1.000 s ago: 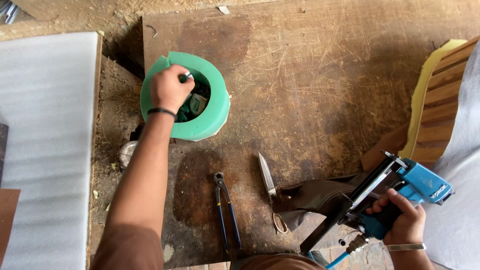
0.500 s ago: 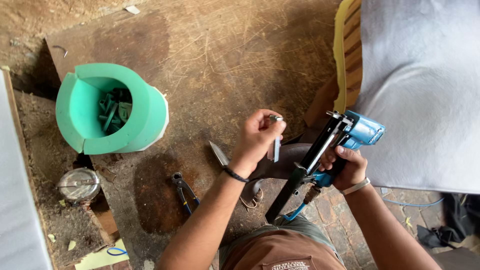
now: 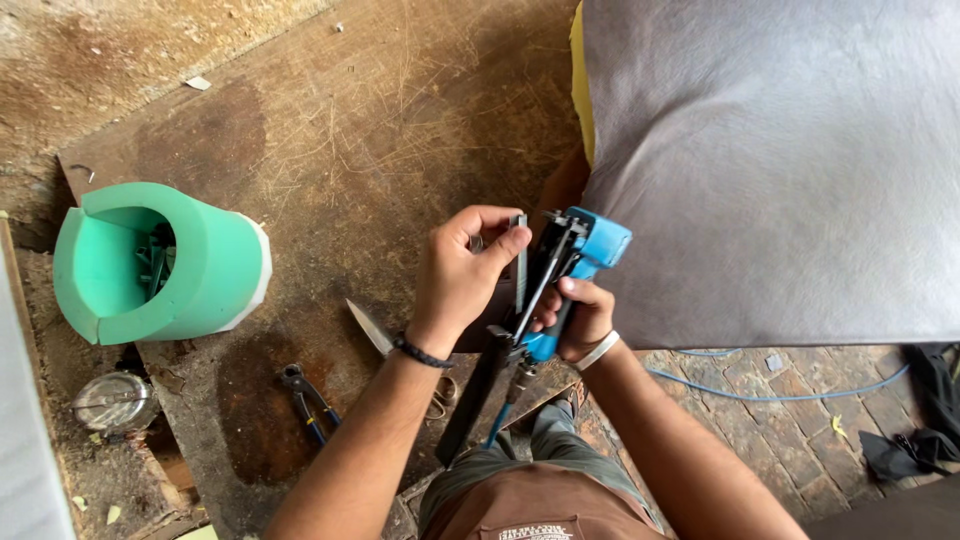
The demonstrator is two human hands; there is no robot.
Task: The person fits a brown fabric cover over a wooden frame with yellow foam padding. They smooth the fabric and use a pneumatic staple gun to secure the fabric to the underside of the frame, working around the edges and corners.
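Right hand (image 3: 583, 318) clenched on blue staple gun (image 3: 575, 270), steadying it upright while left hand (image 3: 462, 275) pinches a staple strip (image 3: 521, 262) alongside its magazine.

Soft even daylight, faint shadows, sharp focus, wide-angle edge bending.

**A worn table over a brick floor**

The table (image 3: 330, 130) was a scratched, stained brown board, strewn with dry fibres and small paper scraps. A large grey sheet (image 3: 780, 150) covered its far right part, a yellow edge (image 3: 577, 90) showing beneath. Below lay a brick floor (image 3: 760, 400) crossed by a thin blue hose (image 3: 800, 392). Dusty ground (image 3: 90, 40) bordered the upper left. Daylight fell soft and even.
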